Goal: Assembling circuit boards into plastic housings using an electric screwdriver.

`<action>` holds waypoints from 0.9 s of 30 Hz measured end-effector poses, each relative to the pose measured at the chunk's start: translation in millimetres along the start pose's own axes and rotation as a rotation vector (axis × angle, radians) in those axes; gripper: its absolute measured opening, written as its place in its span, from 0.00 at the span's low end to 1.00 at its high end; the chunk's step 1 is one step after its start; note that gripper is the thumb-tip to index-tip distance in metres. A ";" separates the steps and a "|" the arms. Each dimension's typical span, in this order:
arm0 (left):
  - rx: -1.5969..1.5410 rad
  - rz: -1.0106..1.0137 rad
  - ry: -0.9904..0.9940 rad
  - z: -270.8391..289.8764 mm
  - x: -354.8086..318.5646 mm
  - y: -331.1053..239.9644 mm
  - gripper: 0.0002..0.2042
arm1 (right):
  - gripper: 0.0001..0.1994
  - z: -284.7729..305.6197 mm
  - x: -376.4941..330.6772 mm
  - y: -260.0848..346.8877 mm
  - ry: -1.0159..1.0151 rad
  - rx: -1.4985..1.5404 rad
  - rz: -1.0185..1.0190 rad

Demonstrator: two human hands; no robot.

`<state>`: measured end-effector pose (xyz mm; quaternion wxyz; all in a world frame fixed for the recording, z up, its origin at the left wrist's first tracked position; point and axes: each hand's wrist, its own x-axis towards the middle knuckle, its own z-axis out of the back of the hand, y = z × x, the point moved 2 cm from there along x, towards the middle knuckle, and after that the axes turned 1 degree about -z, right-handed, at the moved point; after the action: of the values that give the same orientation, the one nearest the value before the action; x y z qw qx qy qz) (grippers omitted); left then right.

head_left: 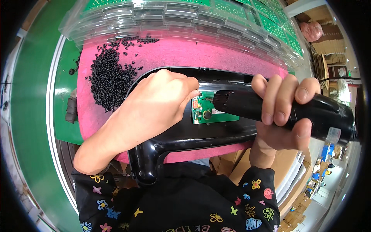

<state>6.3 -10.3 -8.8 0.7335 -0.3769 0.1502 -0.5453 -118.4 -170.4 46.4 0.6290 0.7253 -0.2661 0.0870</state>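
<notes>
A black plastic housing point(201, 136) with a stubby arm at its near left end lies across the pink mat. Inside it rests a green circuit board point(222, 118) with small components. Fingers wrapped round its body, my right hand point(284, 110) holds a black electric screwdriver point(243, 104), nearly level, with its tip over the upper part of the board. My left hand point(164, 96) is closed at the board's upper left corner, thumb and forefinger pinched near the tip. Whatever may be between those fingertips is too small or hidden to make out.
A heap of small black screws point(110, 79) spreads over the left of the pink mat point(170, 52). Behind it, stacked clear plastic trays point(185, 19) hold green circuit boards. A cardboard box point(247, 164) stands near my right side, below the bench edge.
</notes>
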 end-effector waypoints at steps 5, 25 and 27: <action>0.035 0.007 0.015 0.0 -1.3 0.2 0.05 | 0.23 1.7 0.1 -2.6 0.060 0.062 -0.020; 0.103 -0.056 -0.019 0.3 -5.7 0.8 0.05 | 0.19 -27.8 18.8 -5.9 0.010 -0.147 -0.109; 0.099 -0.055 0.005 -1.1 -6.1 1.9 0.05 | 0.18 -26.9 15.6 -2.2 -0.056 -0.169 -0.027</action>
<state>4.8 -4.9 -12.1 0.7356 -0.3429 0.1145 -0.5728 -98.5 -148.7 56.9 0.6812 0.6754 -0.2803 0.0354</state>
